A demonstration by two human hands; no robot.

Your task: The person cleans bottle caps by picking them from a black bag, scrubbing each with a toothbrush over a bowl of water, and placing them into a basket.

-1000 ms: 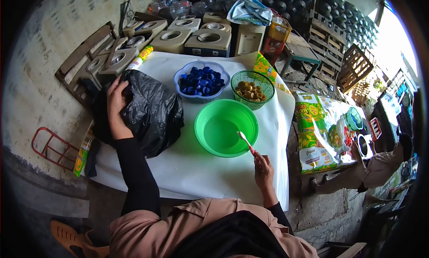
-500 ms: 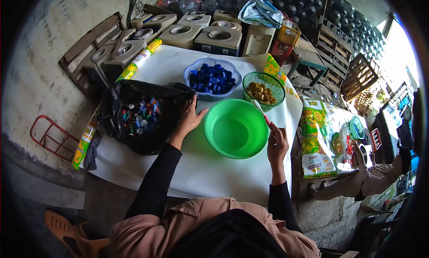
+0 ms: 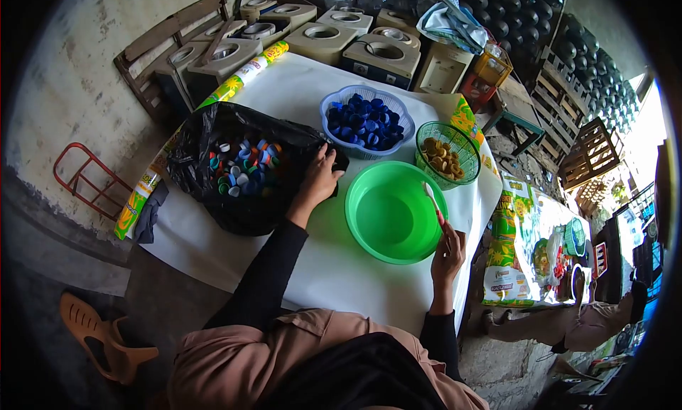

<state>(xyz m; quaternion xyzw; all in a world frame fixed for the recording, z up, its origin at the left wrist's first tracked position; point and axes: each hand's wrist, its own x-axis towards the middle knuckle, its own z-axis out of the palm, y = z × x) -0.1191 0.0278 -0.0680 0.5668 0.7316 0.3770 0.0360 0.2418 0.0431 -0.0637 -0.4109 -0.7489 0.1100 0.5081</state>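
Observation:
My left hand (image 3: 320, 179) grips the right edge of a black plastic bag (image 3: 249, 222), its fingers bent over the plastic. Inside the open bag lie mixed bottle caps (image 3: 245, 168) in red, blue, green and white. A toothbrush (image 3: 432, 197) with a white head and reddish handle is held in my right hand (image 3: 447, 254). Its bristle end points up over the right rim of a green basin (image 3: 383, 222), in which no objects show. Behind the basin stand a pale blue basket (image 3: 369, 153) of dark blue caps (image 3: 364, 120) and a green basket (image 3: 462, 137) of yellowish-brown caps (image 3: 442, 159).
White sheeting (image 3: 298, 73) covers the table, with a rolled printed edge (image 3: 238, 82) at left. Dispenser housings (image 3: 323, 41) line the back. A second table (image 3: 508, 261) and another person (image 3: 568, 321) are at right. An orange chair (image 3: 92, 339) stands lower left.
The view has shifted, so the table contents appear farther right. My right hand has drawn the toothbrush back and more of it shows. My left hand's fingers have bent over the bag's edge.

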